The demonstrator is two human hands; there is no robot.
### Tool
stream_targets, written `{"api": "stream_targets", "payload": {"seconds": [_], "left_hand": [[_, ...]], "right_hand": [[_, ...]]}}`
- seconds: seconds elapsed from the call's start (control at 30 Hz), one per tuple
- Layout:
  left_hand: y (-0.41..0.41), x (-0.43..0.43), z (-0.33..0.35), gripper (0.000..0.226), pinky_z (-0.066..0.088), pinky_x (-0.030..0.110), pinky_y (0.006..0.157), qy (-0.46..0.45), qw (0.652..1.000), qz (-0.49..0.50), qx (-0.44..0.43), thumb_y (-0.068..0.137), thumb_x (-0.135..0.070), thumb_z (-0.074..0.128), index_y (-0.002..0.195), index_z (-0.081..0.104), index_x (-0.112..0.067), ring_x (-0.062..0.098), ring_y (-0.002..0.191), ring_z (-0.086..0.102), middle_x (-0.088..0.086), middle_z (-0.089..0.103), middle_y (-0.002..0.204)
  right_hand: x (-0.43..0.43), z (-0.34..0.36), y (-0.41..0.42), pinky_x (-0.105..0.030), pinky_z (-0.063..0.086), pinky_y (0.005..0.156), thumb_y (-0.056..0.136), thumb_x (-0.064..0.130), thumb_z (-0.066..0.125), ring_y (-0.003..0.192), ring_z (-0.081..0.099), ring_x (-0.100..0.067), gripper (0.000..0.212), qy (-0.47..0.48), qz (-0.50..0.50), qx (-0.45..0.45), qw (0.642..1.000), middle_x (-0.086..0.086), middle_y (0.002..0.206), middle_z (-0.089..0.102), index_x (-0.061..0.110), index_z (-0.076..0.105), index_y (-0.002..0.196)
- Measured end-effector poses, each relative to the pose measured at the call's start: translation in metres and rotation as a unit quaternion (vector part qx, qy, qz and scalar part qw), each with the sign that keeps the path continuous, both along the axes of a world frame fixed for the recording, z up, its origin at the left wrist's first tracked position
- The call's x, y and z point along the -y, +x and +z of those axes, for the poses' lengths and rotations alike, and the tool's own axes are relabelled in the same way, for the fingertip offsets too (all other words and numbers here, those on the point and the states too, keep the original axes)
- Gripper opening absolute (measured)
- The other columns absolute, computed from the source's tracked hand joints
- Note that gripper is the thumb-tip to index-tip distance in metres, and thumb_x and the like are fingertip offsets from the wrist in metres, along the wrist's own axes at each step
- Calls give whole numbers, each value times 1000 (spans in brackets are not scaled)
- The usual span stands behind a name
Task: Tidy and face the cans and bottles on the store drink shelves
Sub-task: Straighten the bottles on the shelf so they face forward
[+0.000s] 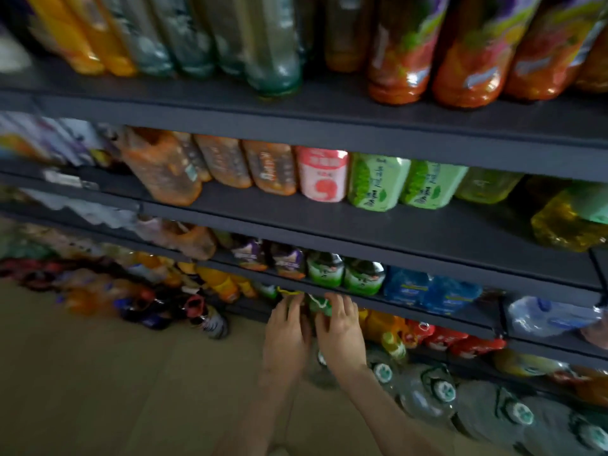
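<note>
Both my hands reach down to a low shelf of the dark drink rack (362,222). My left hand (285,337) and my right hand (340,330) are side by side, fingers curled round a green-labelled bottle (319,306) between them. The bottle is mostly hidden by the fingers. Just above, on the shelf over it, stand two green-labelled dark bottles (345,273) and blue bottles (427,291). The view is blurred.
Higher shelves carry orange bottles (227,162), a pink carton (324,176), green cartons (378,182) and a yellow bottle (566,222). Large clear water bottles (441,393) stand on the floor at the right, mixed bottles (138,291) at the left. Tan floor (98,390) lies below.
</note>
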State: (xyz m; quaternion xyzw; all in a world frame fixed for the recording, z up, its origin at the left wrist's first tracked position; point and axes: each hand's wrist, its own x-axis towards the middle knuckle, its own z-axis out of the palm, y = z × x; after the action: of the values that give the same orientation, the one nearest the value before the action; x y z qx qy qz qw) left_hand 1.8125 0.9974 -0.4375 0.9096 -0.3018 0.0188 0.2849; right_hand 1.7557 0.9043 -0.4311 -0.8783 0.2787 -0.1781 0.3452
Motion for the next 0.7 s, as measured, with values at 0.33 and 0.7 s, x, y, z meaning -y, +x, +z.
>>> {"api": "stream_targets", "payload": {"seconds": [0.33, 0.7], "left_hand": [[115, -188, 59, 35, 52, 37, 74, 10, 989, 144, -40, 81, -10, 68, 115, 59, -10, 30, 99, 61, 10, 62, 111], [233, -311, 75, 39, 45, 33, 92, 0, 983, 177, -53, 91, -13, 55, 130, 50, -10, 26, 118, 51, 9, 53, 129]], "right_hand": [[-174, 54, 139, -31, 40, 97, 97, 24, 46, 124, 40, -24, 33, 57, 142, -66, 986, -7, 128, 46, 10, 46, 127], [-305, 56, 271, -33, 44, 93, 93, 19, 55, 118, 45, -26, 43, 99, 61, -18, 993, -10, 127, 44, 6, 40, 131]]}}
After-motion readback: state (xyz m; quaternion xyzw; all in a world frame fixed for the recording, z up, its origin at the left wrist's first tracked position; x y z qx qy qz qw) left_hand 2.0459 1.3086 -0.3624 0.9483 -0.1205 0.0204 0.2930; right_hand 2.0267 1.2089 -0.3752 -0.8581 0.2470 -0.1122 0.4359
